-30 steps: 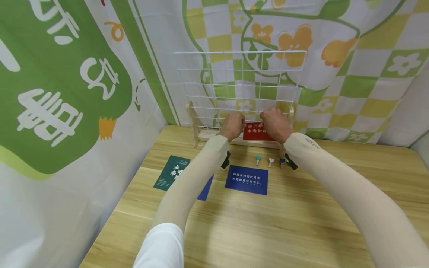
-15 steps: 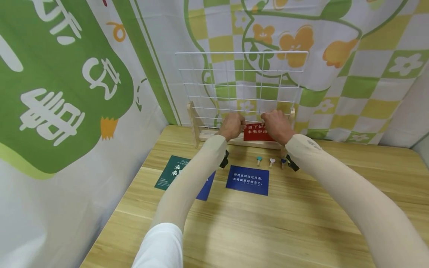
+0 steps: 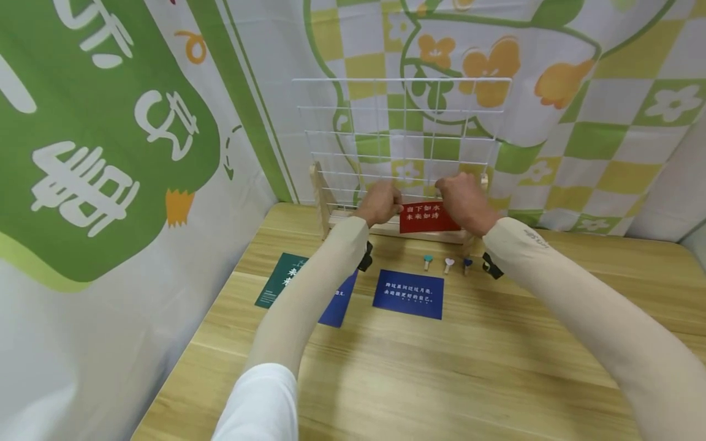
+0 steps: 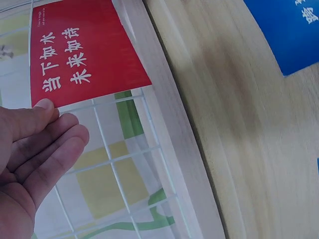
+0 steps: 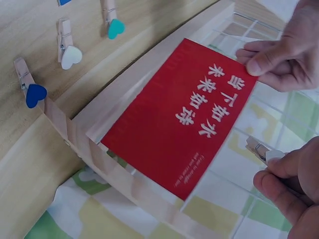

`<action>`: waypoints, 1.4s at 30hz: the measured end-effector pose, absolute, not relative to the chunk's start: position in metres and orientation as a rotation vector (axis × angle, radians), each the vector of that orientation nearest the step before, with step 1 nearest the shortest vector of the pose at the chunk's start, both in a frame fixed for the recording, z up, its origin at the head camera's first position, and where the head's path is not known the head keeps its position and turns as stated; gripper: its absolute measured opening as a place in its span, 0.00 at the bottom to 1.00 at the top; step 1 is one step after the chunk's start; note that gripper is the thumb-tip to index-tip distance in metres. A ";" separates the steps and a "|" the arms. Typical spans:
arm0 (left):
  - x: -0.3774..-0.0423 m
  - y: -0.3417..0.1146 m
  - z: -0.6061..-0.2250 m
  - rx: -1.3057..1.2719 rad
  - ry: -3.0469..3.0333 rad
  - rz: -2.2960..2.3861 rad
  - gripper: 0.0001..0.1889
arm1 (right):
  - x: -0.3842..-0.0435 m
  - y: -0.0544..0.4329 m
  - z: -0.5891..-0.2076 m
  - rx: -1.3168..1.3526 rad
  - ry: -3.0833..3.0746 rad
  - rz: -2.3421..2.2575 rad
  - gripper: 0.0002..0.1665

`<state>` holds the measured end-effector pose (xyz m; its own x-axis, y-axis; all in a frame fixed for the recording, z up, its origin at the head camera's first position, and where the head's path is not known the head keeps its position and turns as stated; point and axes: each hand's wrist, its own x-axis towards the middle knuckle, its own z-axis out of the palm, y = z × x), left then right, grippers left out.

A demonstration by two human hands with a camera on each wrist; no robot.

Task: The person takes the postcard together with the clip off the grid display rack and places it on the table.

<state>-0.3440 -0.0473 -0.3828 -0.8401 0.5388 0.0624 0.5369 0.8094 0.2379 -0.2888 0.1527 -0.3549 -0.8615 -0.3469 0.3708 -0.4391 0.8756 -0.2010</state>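
Observation:
A red card with white writing is held against the lower part of a white wire grid. My left hand pinches its upper left corner between thumb and fingers, plainly seen in the left wrist view. Just right of the card's top edge, my right hand holds a small wooden clothespin with a white heart on it. In the right wrist view the clothespin is apart from the card, in front of the wires. The card's right end is partly hidden by the right hand in the head view.
Clothespins with a teal heart, a white heart and a dark blue heart lie before the grid's wooden stand. Blue cards and a green card, partly behind the left arm, lie on the table.
My right hand has shifted slightly right, away from the card, uncovering more of its writing. The left hand keeps its pinch on the card's corner.

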 end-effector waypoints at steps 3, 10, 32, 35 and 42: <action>-0.344 -0.050 -0.378 0.903 2.978 0.369 0.09 | -0.286 0.158 -0.350 0.594 -2.685 0.423 0.14; -0.341 -0.055 -0.371 0.894 2.944 0.373 0.10 | -0.280 0.174 -0.345 0.563 -2.670 0.464 0.14; -0.325 -0.075 -0.354 0.876 2.790 0.551 0.07 | -0.257 0.211 -0.342 0.578 -2.584 0.551 0.11; -0.323 -0.078 -0.354 0.867 2.749 0.585 0.07 | -0.252 0.216 -0.344 0.596 -2.578 0.538 0.10; -0.319 -0.080 -0.355 0.805 2.635 0.669 0.07 | -0.246 0.229 -0.351 0.600 -2.544 0.520 0.09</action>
